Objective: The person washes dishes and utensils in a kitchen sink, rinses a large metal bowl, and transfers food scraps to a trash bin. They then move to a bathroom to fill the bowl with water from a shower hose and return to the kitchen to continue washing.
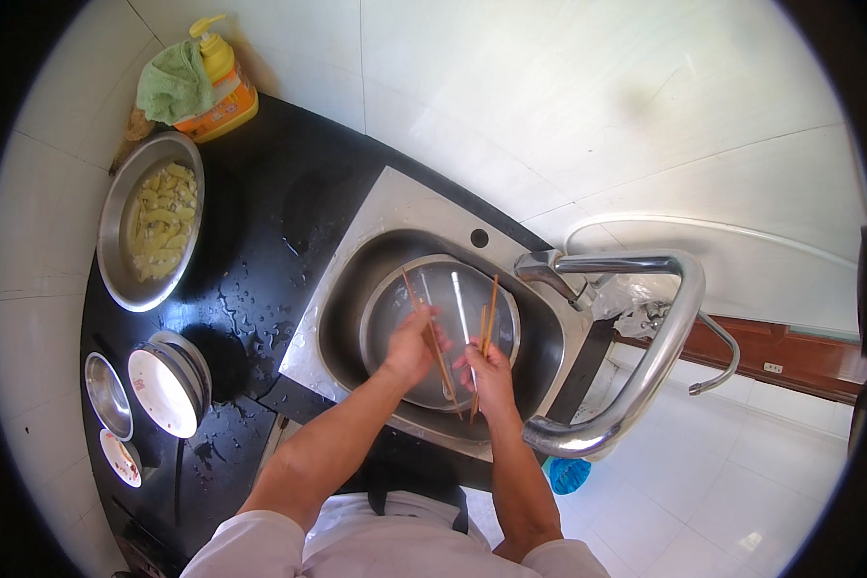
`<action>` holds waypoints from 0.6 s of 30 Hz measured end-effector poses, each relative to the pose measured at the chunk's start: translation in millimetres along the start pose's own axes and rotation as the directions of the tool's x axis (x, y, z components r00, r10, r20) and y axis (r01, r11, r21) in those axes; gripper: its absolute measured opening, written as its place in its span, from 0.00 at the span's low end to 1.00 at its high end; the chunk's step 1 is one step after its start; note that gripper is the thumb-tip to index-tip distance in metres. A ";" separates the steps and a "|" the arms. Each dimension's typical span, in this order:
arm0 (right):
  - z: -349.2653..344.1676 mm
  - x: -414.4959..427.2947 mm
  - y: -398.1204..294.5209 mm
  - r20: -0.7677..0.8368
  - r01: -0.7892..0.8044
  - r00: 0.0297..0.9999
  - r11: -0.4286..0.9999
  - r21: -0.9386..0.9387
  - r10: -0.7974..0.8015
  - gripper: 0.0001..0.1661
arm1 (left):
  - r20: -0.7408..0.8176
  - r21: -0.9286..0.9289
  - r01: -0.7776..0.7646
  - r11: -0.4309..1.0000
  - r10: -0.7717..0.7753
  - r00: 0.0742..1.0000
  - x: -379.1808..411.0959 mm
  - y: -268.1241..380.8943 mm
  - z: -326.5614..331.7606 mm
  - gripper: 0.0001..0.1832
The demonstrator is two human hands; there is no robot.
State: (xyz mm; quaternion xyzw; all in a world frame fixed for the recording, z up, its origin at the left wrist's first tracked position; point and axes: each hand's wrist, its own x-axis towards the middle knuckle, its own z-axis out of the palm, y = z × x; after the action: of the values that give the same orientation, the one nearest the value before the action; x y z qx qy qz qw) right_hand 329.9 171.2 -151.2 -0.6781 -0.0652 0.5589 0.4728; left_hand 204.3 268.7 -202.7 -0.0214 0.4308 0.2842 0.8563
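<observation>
Over the steel sink (336, 289), my left hand (413, 347) grips a few thin wooden chopsticks (439, 355), which slant down to the right. My right hand (490, 372) is closed around several more chopsticks (492, 311) and a slim pale stick (461, 303) with a white upper end. The two hands are side by side and apart. Beneath them a round metal basin (383, 289) sits in the sink and seems to hold water. Another thin, pale object shows by the left hand; what it is, I cannot tell.
A curved chrome faucet (683, 318) arches at the sink's right. On the wet black counter (260, 202) stand a steel bowl (191, 253) of cut yellowish food, stacked bowls (162, 394), a small metal bowl (108, 397), a small stained dish (121, 459) and a pump bottle (235, 101) with a green cloth (175, 83).
</observation>
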 end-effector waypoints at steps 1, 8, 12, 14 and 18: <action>3.4 -3.8 -2.7 0.016 -0.004 1.000 1.000 0.002 0.004 0.14 | -0.003 -0.013 -0.012 1.000 0.012 1.000 0.1 0.5 -1.0 0.14; 6.2 -2.1 23.5 -0.015 0.068 0.997 0.975 -0.214 -0.072 0.11 | 0.024 -0.040 -0.040 0.998 0.041 0.999 1.3 -0.9 -8.3 0.15; 11.8 -9.7 12.9 0.001 0.074 0.997 0.975 -0.210 -0.076 0.11 | 0.080 -0.085 -0.063 0.994 0.070 0.994 -5.3 2.2 -7.9 0.13; 11.1 -11.4 11.9 0.024 0.080 0.997 0.978 -0.193 -0.076 0.11 | 0.090 -0.116 -0.072 0.991 0.083 0.992 -8.4 3.2 -7.0 0.12; 8.3 -13.4 11.4 0.045 0.044 0.998 0.984 -0.172 -0.037 0.10 | 0.106 -0.118 -0.057 0.991 0.070 0.992 -11.7 6.4 -4.1 0.11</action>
State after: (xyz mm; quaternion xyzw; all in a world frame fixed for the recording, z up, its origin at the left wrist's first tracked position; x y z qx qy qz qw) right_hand 313.2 161.5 -149.4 -0.7033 -0.1369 0.5552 0.4222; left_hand 192.6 267.5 -195.3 -0.0410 0.3665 0.3362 0.8666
